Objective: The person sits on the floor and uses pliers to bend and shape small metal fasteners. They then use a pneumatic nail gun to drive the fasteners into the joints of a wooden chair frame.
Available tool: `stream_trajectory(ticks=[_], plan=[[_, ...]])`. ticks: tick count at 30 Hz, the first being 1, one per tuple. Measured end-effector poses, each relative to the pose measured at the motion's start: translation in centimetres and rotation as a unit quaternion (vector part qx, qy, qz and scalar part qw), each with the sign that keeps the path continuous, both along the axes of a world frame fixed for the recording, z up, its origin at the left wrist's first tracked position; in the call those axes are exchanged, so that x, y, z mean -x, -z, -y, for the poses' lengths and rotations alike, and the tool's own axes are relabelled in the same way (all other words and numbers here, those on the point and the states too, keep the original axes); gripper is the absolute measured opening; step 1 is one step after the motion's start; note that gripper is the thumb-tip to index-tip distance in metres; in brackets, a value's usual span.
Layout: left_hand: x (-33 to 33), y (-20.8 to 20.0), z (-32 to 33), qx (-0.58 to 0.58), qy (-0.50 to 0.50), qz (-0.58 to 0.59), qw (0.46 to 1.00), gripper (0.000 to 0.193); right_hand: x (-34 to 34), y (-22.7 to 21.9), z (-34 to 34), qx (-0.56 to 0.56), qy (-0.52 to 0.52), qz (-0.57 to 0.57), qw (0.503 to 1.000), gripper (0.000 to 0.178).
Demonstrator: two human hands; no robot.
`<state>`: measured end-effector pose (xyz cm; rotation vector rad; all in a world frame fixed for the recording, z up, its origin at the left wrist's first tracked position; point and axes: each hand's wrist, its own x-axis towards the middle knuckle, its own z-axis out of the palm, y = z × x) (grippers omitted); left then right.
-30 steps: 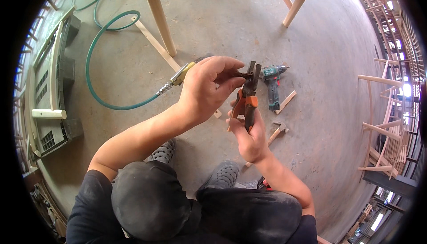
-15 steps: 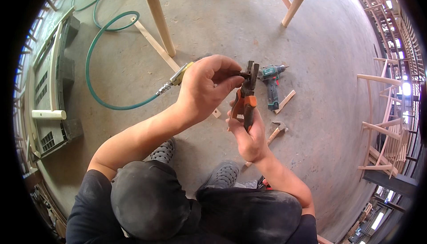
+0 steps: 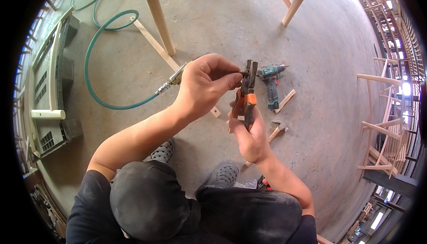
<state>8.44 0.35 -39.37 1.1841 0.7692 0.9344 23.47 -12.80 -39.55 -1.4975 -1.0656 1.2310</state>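
My right hand [image 3: 251, 138] is wrapped round the orange-and-black handles of a pair of pliers [image 3: 249, 96], whose dark jaws point up and away from me. Thumb and fingertips of my left hand [image 3: 208, 80] pinch a small dark piece [image 3: 243, 73] right beside the jaws. Most of that piece is covered by my fingers, so its kind does not show. I cannot tell whether the jaws grip it.
Beyond the pliers lies a green cordless drill [image 3: 270, 86], near a short wood strip [image 3: 285, 101] and a hammer [image 3: 278, 128]. A teal air hose [image 3: 89, 66] loops at left. Wooden furniture legs [image 3: 156, 17] stand ahead; a dark plastic pallet [image 3: 49, 97] is far left.
My left fingertips have shifted very slightly left, and the dark piece shows a little less. The pliers stay nearly in place, still held in my right hand.
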Motion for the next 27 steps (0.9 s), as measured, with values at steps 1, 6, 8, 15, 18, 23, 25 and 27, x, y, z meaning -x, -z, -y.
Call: stream_trajectory(ticks=[1, 6, 8, 15, 18, 23, 25, 27], plan=[[0.0, 0.0, 0.0, 0.003, 0.001, 0.0, 1.0, 0.016, 0.0, 0.0, 0.0, 0.002, -0.001, 0.002, 1.0, 0.035], [-0.4, 0.2, 0.1, 0.033, -0.012, 0.032, 0.999, 0.016, 0.0, -0.1, -0.1, 0.031, -0.011, 0.014, 0.999, 0.031], [-0.5, 0.3, 0.1, 0.03, -0.017, 0.026, 0.999, 0.016, -0.1, 0.0, -0.1, 0.03, -0.013, 0.025, 0.999, 0.032], [-0.7, 0.3, 0.2, 0.051, -0.042, -0.001, 0.998, 0.016, 0.0, 0.1, -0.4, 0.023, -0.017, 0.047, 0.998, 0.036], [-1.1, 0.6, 0.3, 0.057, -0.053, 0.005, 0.997, 0.016, -0.1, 0.2, -0.5, 0.023, -0.017, 0.057, 0.998, 0.036], [-1.4, 1.2, 0.5, 0.073, -0.056, 0.007, 0.996, 0.014, 0.1, 0.4, -0.5, 0.025, -0.016, 0.045, 0.999, 0.035], [-1.5, 1.4, 0.5, 0.077, -0.053, 0.02, 0.995, 0.016, 0.2, 0.3, -0.5, 0.032, -0.01, 0.026, 0.999, 0.034], [-1.4, 1.2, 0.4, 0.075, -0.045, 0.016, 0.996, 0.013, 0.3, 0.3, -0.5, 0.04, -0.003, 0.008, 0.999, 0.033]])
